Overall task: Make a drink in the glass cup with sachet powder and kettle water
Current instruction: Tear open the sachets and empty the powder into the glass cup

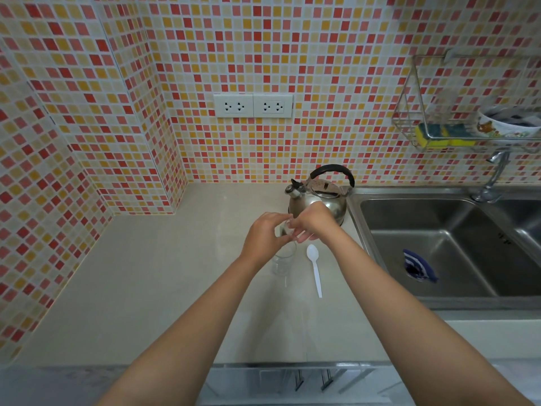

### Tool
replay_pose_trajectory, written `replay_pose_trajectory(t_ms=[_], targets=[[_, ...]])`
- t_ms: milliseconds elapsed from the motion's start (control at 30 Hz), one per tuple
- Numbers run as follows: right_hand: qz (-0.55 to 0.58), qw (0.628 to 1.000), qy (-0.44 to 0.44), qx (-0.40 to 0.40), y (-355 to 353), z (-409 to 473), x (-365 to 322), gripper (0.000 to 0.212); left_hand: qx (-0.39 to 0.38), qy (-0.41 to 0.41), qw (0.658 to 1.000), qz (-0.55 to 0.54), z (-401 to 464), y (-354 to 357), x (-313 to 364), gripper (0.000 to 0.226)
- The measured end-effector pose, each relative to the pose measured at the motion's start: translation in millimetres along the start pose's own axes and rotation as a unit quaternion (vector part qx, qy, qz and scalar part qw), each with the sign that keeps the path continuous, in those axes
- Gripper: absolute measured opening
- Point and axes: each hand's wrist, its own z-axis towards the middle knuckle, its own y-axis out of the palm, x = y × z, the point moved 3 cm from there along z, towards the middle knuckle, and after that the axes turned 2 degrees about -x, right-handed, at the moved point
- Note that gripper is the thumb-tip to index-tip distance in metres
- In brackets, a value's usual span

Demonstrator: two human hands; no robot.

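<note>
1. The sachet (286,228) is pinched between both hands directly above the glass cup (283,259). It shows only as a small pale, partly see-through scrap between the fingertips, too small to tell whether it is torn open yet.
2. The left hand (263,234) has its fingers closed together on one edge of the sachet, and the right hand (311,222) is clamped on the opposite edge. My guess is that this two-sided pinch is for tearing it, or tipping it, over the cup so any powder falls inside.
3. The glass cup stands upright on the table (164,273), just below the left hand. It looks empty: no liquid line shows, and I cannot make out powder at the bottom.
4. A white plastic spoon (314,268) lies flat on the table just to the right of the cup, bowl pointing away, probably kept close for stirring.
5. The steel kettle (319,197) sits behind the hands, beside the sink's edge, black handle upright and spout to the left, within easy reach for pouring. What it holds cannot be seen.
6. The sink (439,247) to the right holds a blue striped cloth (418,266) over the drain area.
7. On the wall, a wire rack (409,112) carries a yellow-and-green sponge (442,136) and a patterned bowl (506,124).
</note>
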Motion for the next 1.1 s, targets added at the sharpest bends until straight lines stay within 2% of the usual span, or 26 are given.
replay_pose_trajectory(t_ms=[167, 300, 367, 433, 533, 667, 767, 867, 1000, 1100], targets=[[-0.027, 0.999, 0.038, -0.028, -1.3, 3.1, 1.2, 0.014, 0.010, -0.020, 0.998, -0.064, 0.7, -0.9, -2.0, 0.037], [-0.067, 0.997, 0.034, -0.030, -2.0, 4.3, -2.3, 0.011, 0.007, -0.035, 0.996, -0.083, 1.9, 1.9, -5.0, 0.040], [-0.031, 0.999, 0.022, -0.025, -6.9, 1.9, -0.8, 0.014, 0.007, -0.052, 0.993, -0.105, 2.8, 1.1, -11.2, 0.044], [0.050, 0.998, 0.014, -0.020, -14.2, 2.1, 8.1, 0.021, 0.012, -0.069, 0.990, -0.125, 3.1, -1.5, -19.3, 0.048], [0.138, 0.990, 0.026, 0.024, -19.5, 9.3, 34.8, 0.031, 0.023, -0.087, 0.986, -0.142, 3.5, -5.9, -30.2, 0.051], [0.025, 0.992, 0.089, 0.090, 1.5, 26.9, 79.4, 0.019, 0.027, -0.107, 0.983, -0.147, 2.3, -9.1, -39.8, 0.052], [-0.056, 0.985, 0.106, 0.127, 21.9, 33.0, 105.6, 0.022, 0.023, -0.108, 0.982, -0.150, -1.2, -10.7, -43.0, 0.052], [-0.075, 0.981, 0.123, 0.129, 36.2, 34.7, 122.2, 0.026, 0.017, -0.110, 0.983, -0.148, -5.2, -11.5, -44.2, 0.053], [-0.067, 0.982, 0.122, 0.130, 46.5, 36.3, 133.2, 0.016, 0.009, -0.104, 0.985, -0.140, -8.7, -12.4, -46.1, 0.054], [-0.058, 0.983, 0.122, 0.126, 49.3, 40.1, 137.7, 0.017, 0.006, -0.103, 0.985, -0.138, -9.3, -12.4, -47.0, 0.054]])
